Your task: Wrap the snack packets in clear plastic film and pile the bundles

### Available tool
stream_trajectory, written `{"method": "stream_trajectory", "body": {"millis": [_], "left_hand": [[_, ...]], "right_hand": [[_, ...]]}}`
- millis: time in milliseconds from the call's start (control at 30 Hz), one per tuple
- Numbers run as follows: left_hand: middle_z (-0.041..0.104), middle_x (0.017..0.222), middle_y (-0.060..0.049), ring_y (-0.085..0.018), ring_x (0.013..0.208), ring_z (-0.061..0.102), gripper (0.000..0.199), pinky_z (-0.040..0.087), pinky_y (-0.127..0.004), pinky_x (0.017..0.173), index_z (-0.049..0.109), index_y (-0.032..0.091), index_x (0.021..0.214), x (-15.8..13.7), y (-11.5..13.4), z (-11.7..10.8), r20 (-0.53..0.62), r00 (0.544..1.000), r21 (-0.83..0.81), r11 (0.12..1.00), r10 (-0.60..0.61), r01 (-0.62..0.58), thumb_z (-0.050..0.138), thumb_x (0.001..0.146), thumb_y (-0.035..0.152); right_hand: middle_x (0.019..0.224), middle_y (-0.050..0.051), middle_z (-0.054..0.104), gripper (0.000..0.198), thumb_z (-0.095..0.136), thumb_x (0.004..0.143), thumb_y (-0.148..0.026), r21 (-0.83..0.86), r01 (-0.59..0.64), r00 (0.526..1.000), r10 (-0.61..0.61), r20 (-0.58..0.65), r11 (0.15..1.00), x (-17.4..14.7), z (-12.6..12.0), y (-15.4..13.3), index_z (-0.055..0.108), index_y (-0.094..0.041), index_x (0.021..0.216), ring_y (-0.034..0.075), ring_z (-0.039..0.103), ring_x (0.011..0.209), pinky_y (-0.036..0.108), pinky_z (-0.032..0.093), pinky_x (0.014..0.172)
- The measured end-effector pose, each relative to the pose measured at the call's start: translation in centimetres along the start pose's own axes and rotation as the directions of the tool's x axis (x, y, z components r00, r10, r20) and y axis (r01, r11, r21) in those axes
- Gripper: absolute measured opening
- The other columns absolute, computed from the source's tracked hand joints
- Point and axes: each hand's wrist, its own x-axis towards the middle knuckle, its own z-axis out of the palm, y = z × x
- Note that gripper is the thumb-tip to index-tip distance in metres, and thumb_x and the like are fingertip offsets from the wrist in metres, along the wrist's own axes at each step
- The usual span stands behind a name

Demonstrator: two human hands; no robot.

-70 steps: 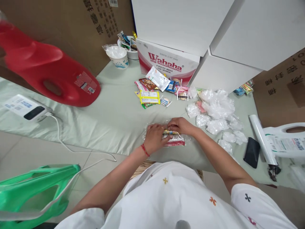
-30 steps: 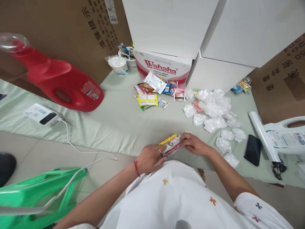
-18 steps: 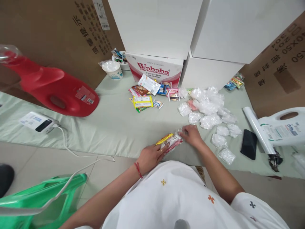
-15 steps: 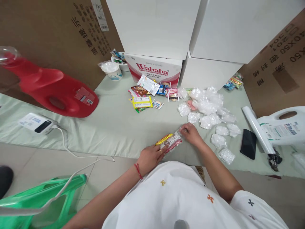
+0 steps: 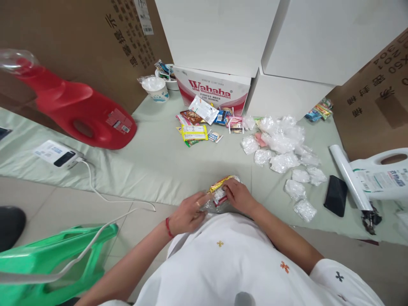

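Note:
Small snack packets (image 5: 219,196), one yellow and one silver with red, lie in clear plastic wrap (image 5: 208,207) at the table's front edge, close to my body. My left hand (image 5: 190,212), with a red string on the wrist, is at the left side of the bundle, its fingers closed on the plastic's edge. My right hand (image 5: 239,195) reaches over the bundle from the right, fingers bent onto the packets and partly hiding them. Beyond lies a pile of mixed snack packets (image 5: 195,132). Several clear plastic-wrapped bundles (image 5: 284,162) lie to the right.
A Wahaba-style "Wahaha" carton (image 5: 212,89) and white boxes (image 5: 219,34) stand behind. Left are a red bottle (image 5: 92,114), a paper cup (image 5: 156,91) and a white device (image 5: 57,154) with a cable. Right are a black phone (image 5: 335,195), a white roll (image 5: 350,178) and a white jug (image 5: 382,174).
My right hand has moved left and inward onto the packets from the wrap's far right end. My left hand has drawn back left, off the packets to the plastic's edge.

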Motion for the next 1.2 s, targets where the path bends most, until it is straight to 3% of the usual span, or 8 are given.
{"method": "stream_trajectory", "body": {"millis": [100,200,333,633,800,967,1067,1200], "left_hand": [[0.058,0.138,-0.015,-0.030,0.126,0.056,0.062,0.051,-0.046,0.102,0.046,0.029,0.152,-2.6,-0.7,-0.1,-0.138,0.990,0.098,0.995,0.034,-0.020,0.053,0.091,0.018],[0.057,0.148,-0.013,-0.034,0.140,0.046,0.048,0.043,-0.055,0.111,0.062,0.032,0.139,-3.5,-1.4,0.7,-0.115,0.992,0.242,0.970,0.061,-0.031,0.057,0.093,0.019],[0.074,0.125,-0.008,-0.028,0.134,0.053,0.030,0.046,-0.046,0.107,0.072,0.030,0.121,-2.9,-1.9,0.7,-0.100,0.992,0.145,0.988,0.075,-0.060,0.054,0.099,0.020],[0.076,0.101,-0.005,-0.025,0.120,0.058,0.025,0.038,-0.046,0.109,0.075,0.027,0.099,6.5,-0.1,-1.6,0.067,0.994,0.061,0.994,0.085,-0.089,0.050,0.098,0.021],[0.072,0.093,-0.005,-0.022,0.101,0.061,0.016,0.045,-0.038,0.096,0.074,0.025,0.087,9.4,-1.7,0.4,0.114,0.993,-0.145,0.988,-0.028,0.045,0.059,0.086,0.022],[0.063,0.085,-0.002,-0.018,0.086,0.056,0.016,0.048,-0.032,0.082,0.063,0.021,0.094,8.4,-2.3,2.8,-0.047,0.972,-0.290,0.934,-0.230,0.207,0.059,0.078,0.020],[0.060,0.090,-0.002,-0.019,0.084,0.054,0.025,0.048,-0.032,0.079,0.058,0.020,0.099,8.4,-1.7,4.0,-0.136,0.922,-0.237,0.916,-0.362,0.324,0.062,0.075,0.019],[0.060,0.121,-0.014,-0.031,0.113,0.052,0.049,0.045,-0.048,0.100,0.059,0.017,0.119,8.8,-1.0,4.4,-0.237,0.865,0.000,0.890,-0.442,0.455,0.074,0.074,0.032]], "right_hand": [[0.104,0.008,0.065,0.017,0.044,0.099,-0.015,0.047,0.014,1.000,-0.014,-0.002,0.999,0.1,-0.6,0.5,0.059,-0.021,0.105,0.021,0.060,0.091,0.034,0.047,0.081],[0.100,0.008,0.065,0.017,0.044,0.096,-0.013,0.061,0.018,1.000,-0.019,0.011,0.998,0.3,-0.7,0.5,0.058,-0.021,0.100,0.022,0.059,0.090,0.034,0.046,0.079],[0.097,0.007,0.065,0.017,0.044,0.094,-0.012,0.084,0.018,1.000,-0.018,0.005,0.996,0.5,-0.7,0.3,0.057,-0.022,0.096,0.021,0.059,0.090,0.033,0.045,0.080],[0.100,0.007,0.063,0.017,0.046,0.091,-0.009,0.092,0.021,0.997,-0.028,0.070,0.996,1.2,-1.0,-0.1,0.056,-0.020,0.098,0.019,0.056,0.088,0.030,0.042,0.078],[0.093,0.003,0.062,0.026,0.047,0.089,-0.009,0.204,0.010,0.990,-0.037,0.133,0.979,1.5,-2.6,0.6,0.057,-0.020,0.110,0.018,0.054,0.083,0.028,0.042,0.075],[0.086,-0.002,0.058,0.041,0.059,0.084,-0.017,0.397,-0.072,0.976,-0.018,0.219,0.915,1.3,-3.9,1.0,0.054,-0.019,0.124,0.014,0.050,0.070,0.026,0.041,0.065],[0.087,-0.002,0.057,0.046,0.069,0.087,-0.032,0.424,-0.078,0.978,-0.013,0.207,0.902,1.1,-3.5,1.0,0.053,-0.020,0.128,0.014,0.050,0.071,0.026,0.041,0.064],[0.097,0.002,0.057,0.032,0.071,0.090,-0.045,0.364,-0.021,0.999,0.003,0.052,0.931,0.7,-2.3,1.0,0.060,-0.022,0.110,0.015,0.052,0.078,0.027,0.044,0.069]]}}
